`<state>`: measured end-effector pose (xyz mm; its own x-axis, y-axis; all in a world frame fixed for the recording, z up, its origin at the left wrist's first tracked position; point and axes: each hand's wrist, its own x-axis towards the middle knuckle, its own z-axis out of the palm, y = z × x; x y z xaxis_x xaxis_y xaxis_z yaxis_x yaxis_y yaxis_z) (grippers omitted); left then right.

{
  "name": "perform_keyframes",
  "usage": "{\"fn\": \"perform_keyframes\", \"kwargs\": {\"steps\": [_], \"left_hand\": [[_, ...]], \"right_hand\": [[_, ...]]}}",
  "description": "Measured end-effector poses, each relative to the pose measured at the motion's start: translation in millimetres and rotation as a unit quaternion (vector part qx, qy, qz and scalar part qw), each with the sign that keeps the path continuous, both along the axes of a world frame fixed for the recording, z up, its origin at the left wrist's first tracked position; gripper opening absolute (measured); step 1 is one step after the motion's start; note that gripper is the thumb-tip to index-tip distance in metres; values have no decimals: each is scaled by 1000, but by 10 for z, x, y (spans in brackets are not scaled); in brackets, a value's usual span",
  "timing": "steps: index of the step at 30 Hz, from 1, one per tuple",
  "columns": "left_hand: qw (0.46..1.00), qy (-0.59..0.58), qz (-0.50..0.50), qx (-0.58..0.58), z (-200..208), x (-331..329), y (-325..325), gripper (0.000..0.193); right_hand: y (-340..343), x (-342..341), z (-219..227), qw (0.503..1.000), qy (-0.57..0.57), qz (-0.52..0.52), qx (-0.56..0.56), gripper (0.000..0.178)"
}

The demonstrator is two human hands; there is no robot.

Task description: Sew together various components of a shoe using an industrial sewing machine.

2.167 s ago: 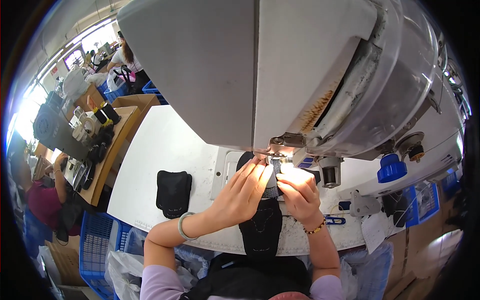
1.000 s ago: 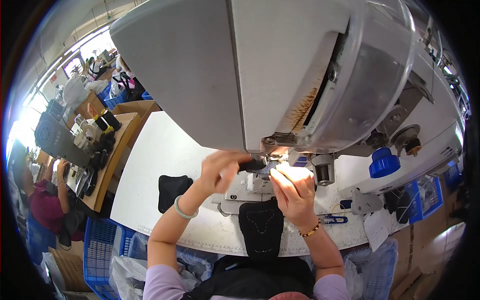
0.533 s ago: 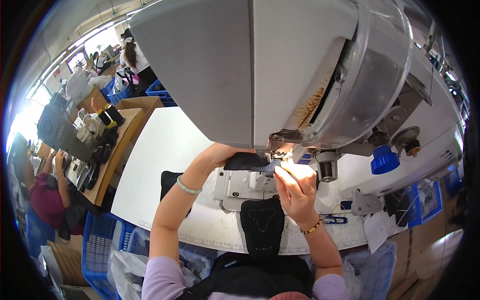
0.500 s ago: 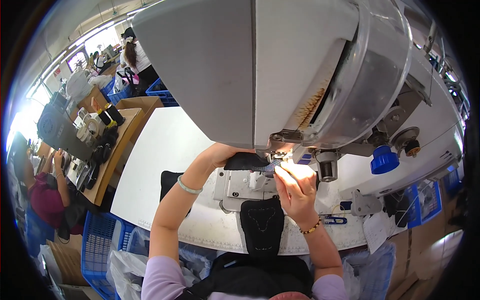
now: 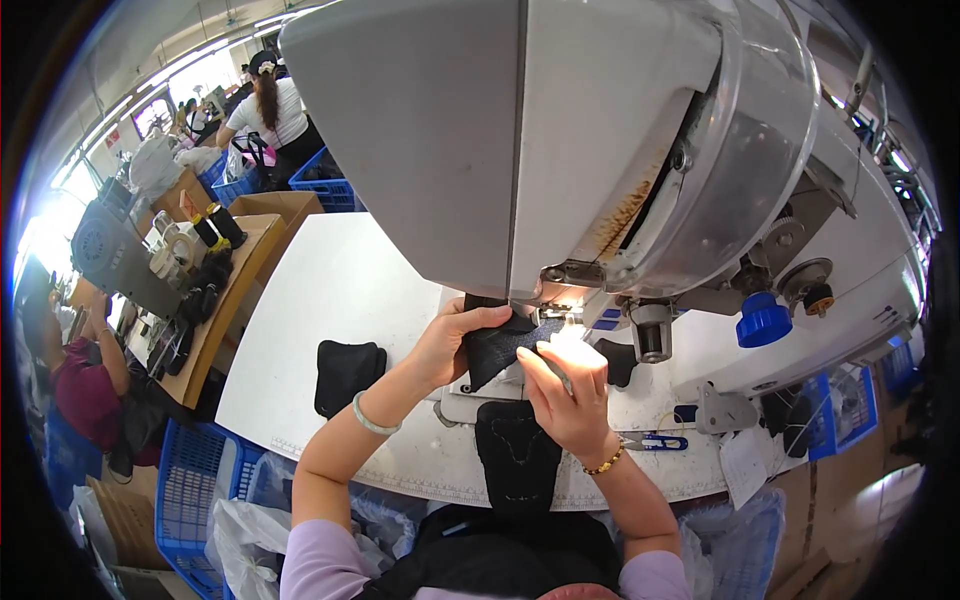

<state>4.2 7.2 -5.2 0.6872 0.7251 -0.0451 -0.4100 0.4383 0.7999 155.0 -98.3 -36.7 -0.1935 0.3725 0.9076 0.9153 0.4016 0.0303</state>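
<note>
My left hand (image 5: 447, 345) holds a black fabric piece (image 5: 500, 347) by its left side, thumb on top. The piece's right end lies under the lit needle area of a large grey-white sewing machine (image 5: 610, 150). My right hand (image 5: 572, 395) has its fingers bent and its tips closed at the near right edge of the same piece; bright light washes out part of them. Nearer to me, a black fabric pad (image 5: 517, 455) with a light stitched outline lies over the table's front edge. Left of my left forearm is a stack of black fabric pieces (image 5: 348, 377).
Blue-handled thread snips (image 5: 660, 442) lie right of my right wrist. Another black piece (image 5: 616, 362) rests behind that hand. The machine head hangs low over the white table (image 5: 300, 290). Blue baskets (image 5: 195, 500) stand at the left. Co-workers sit farther off.
The black fabric piece has turned, showing more of its face. My left hand has shifted, its thumb now on top. My right hand has moved slightly left and nearer to me.
</note>
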Motion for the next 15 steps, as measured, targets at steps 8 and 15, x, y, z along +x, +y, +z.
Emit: {"fn": "perform_keyframes", "kwargs": {"steps": [8,15], "left_hand": [[1000,-8,10,-21,-30,-28,-45,21],[997,-16,74,24,-139,-19,-234,16]], "right_hand": [[-37,-132,48,999,10,-18,-25,37],[-41,-131,58,999,18,17,-24,37]]}}
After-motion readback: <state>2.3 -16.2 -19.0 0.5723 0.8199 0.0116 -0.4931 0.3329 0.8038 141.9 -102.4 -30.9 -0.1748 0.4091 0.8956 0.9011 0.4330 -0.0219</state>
